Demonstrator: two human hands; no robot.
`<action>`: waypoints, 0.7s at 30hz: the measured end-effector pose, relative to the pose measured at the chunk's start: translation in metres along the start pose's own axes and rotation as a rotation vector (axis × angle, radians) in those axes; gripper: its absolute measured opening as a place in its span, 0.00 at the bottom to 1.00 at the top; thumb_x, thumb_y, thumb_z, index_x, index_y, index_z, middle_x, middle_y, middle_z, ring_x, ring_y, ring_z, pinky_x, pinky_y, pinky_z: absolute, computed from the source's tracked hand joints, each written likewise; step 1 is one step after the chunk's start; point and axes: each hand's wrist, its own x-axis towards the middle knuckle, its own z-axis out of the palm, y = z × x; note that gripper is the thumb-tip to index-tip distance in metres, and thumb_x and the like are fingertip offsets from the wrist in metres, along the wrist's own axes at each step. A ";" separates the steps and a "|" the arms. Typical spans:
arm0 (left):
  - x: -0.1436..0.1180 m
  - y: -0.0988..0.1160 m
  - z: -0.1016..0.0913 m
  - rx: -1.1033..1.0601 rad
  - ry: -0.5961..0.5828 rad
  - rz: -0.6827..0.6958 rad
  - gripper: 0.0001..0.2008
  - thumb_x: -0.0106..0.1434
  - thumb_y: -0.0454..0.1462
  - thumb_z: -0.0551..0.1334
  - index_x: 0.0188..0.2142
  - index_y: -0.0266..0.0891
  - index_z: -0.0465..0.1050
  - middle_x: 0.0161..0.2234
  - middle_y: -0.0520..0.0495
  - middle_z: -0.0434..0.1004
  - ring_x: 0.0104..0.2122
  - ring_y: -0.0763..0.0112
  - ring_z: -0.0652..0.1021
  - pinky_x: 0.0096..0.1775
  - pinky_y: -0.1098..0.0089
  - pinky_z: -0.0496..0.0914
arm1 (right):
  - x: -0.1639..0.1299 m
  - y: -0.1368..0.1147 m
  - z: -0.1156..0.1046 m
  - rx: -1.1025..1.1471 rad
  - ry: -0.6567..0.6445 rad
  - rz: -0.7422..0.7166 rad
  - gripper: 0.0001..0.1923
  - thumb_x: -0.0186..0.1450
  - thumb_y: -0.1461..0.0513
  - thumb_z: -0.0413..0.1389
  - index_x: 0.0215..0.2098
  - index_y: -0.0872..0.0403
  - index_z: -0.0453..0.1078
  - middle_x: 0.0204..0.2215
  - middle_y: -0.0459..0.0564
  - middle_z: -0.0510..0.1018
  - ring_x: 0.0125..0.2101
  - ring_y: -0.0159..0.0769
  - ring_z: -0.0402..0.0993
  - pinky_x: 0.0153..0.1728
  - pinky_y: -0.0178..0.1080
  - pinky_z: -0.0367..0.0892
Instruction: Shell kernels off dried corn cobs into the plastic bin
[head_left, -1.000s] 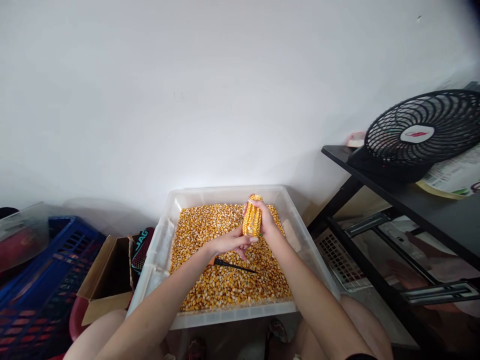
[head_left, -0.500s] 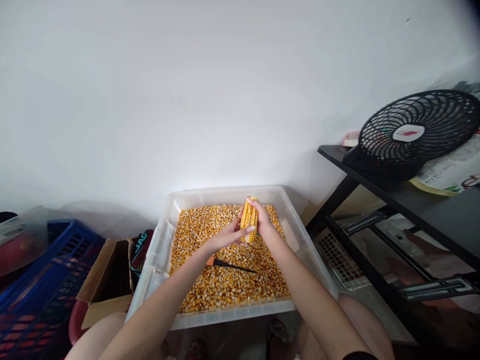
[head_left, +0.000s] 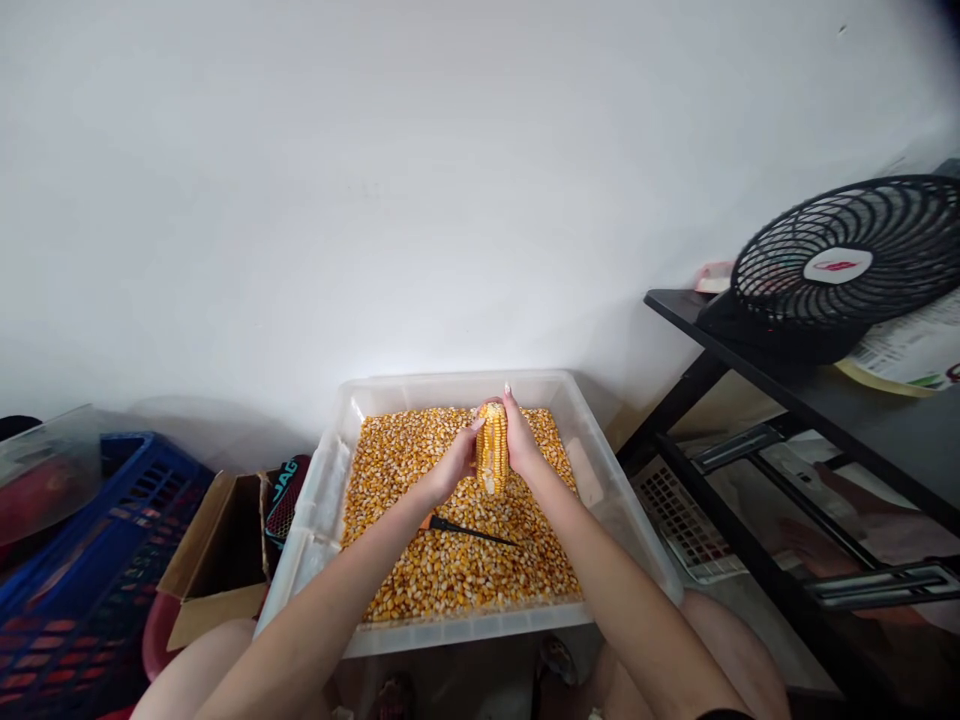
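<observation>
An ear of corn with rows of yellow kernels is held upright between my two hands, above a clear plastic bin. My left hand grips its left side, thumb near the top. My right hand wraps the right side, with its thumb pointing up past the tip; its other fingers are hidden behind the ear. Loose corn kernels cover the bin's floor. On them, below the hands, lies a thin black-shafted tool with an orange handle partly hidden by my left forearm.
Left of the bin stand an open cardboard box and a blue plastic crate. At right, a black fan sits on a dark table, with a white basket beneath. A white wall rises behind the bin.
The ear of corn has turned and shifted slightly left and down. My left thumb has moved from its lower part up near the top, and my right thumb now points upward.
</observation>
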 end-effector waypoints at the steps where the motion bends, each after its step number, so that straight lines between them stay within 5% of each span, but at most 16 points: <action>1: 0.000 0.000 0.000 0.011 -0.003 0.005 0.29 0.61 0.54 0.48 0.53 0.39 0.65 0.45 0.42 0.73 0.45 0.59 0.71 0.45 0.61 0.64 | 0.000 -0.001 -0.001 -0.004 -0.004 -0.001 0.26 0.54 0.38 0.51 0.24 0.52 0.68 0.18 0.43 0.74 0.22 0.34 0.72 0.25 0.35 0.64; 11: -0.007 0.008 -0.001 0.054 -0.005 0.005 0.23 0.58 0.49 0.47 0.45 0.39 0.68 0.40 0.44 0.73 0.41 0.61 0.70 0.45 0.61 0.62 | -0.001 -0.001 -0.003 -0.188 -0.031 -0.099 0.27 0.55 0.39 0.49 0.23 0.52 0.69 0.20 0.45 0.75 0.24 0.35 0.70 0.27 0.36 0.63; 21: -0.005 0.014 -0.019 -0.082 -0.030 -0.157 0.15 0.54 0.45 0.47 0.28 0.38 0.65 0.28 0.47 0.70 0.32 0.65 0.70 0.41 0.61 0.64 | 0.003 0.010 -0.007 -0.355 -0.033 -0.194 0.21 0.54 0.43 0.56 0.22 0.52 0.71 0.18 0.41 0.72 0.22 0.32 0.64 0.28 0.36 0.58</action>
